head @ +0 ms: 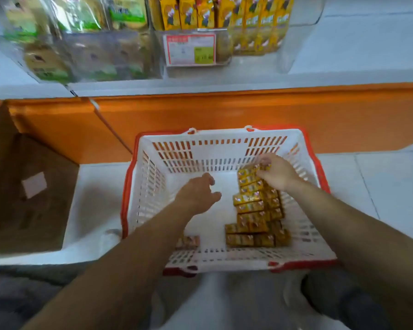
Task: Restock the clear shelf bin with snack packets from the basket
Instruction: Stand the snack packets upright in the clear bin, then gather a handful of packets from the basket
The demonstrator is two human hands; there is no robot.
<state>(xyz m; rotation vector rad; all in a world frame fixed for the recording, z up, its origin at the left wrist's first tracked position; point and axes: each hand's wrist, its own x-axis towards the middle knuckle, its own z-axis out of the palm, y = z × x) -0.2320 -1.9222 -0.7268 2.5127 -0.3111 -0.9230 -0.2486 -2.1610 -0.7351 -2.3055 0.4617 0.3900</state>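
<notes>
Two hands work inside the white basket (215, 152): the left hand (198, 196) hovers empty, fingers loosely spread, while the right hand (278, 173) pinches the far end of the row of yellow snack packets (250, 207). A clean lift would likely take several packets squared together, with the free hand steadying the stack. A cardboard box (26, 191) sits at left. Above, the price label (190, 49) fronts the partly filled clear shelf bin (301, 39), and the basket's far wall must be cleared.

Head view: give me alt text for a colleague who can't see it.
The right hand grips yellow snack packets in the white basket, while the empty left hand hovers inside it. Above, the clear shelf bin holds matching packets.
</notes>
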